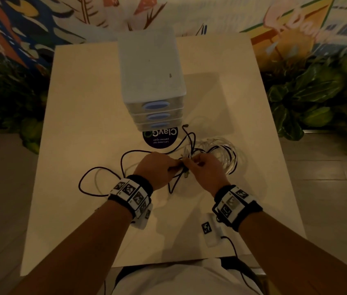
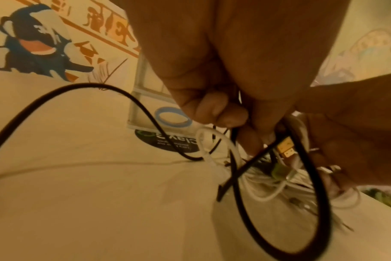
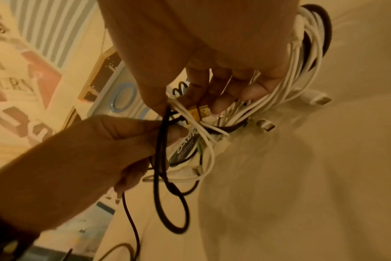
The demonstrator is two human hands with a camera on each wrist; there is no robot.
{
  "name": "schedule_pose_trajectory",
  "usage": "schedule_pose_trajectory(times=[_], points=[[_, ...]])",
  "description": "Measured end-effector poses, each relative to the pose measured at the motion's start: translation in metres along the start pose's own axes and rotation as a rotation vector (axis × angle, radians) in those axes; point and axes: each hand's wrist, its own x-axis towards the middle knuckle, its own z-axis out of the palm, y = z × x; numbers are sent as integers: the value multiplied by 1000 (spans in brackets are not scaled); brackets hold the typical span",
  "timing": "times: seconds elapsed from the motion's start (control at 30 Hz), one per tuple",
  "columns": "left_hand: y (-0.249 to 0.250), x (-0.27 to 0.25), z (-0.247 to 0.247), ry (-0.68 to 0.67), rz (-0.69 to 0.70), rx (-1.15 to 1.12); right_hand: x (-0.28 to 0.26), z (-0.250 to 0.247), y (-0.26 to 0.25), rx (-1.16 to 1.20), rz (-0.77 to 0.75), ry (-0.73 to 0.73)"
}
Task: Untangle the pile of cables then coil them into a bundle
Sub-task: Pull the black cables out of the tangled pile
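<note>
Knot: I have both hands meeting over the tangle, left hand (image 1: 157, 168) and right hand (image 1: 205, 169) almost touching, the crossing strands right between my fingers.
Left fingers: curled round the black cable (image 2: 310, 178), which hangs below them in a loop.
Right fingers: pinched narrow on a white cable (image 3: 203, 130) beside a yellow plug (image 3: 198, 113).
Lie of the cables: black slack runs away left of my fingers along the surface (image 1: 96, 116); the white coil (image 1: 229, 154) sits just right of them.
Nearer hand: I judge the right, for freeing white strands.
In the way: drawer unit (image 1: 152, 81) stands beyond my fingers, near the pile.
</note>
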Motion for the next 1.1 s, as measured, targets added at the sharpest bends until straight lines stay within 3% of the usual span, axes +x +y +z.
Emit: schedule_pose_trajectory(times=[0.23,0.33,0.4,0.53,0.77,0.87,0.9,1.0,1.1], points=[[-18,-11,-9,146,-345,-581,2,-14,9,33,4,-53],[-20,-19,-9,245,-423,-791,-1,-18,9,-1,1,-101],[-21,-26,-8,328,-461,-875,-3,-19,9,125,33,-133],[-23,-44,-2,485,-540,-771,-7,-27,10,290,55,-124],[-11,-52,2,449,-524,-906,-13,-31,12,186,21,-74],[-6,-47,-6,436,-471,-850,-34,-41,1,70,-184,191],[-5,-44,-10,426,-442,-823,-45,-42,-7,33,-305,200],[-3,-33,-22,410,-372,-709,-65,-21,-27,-232,-606,-85],[-4,-23,-30,435,-326,-644,-56,7,-24,-558,-565,-172]])
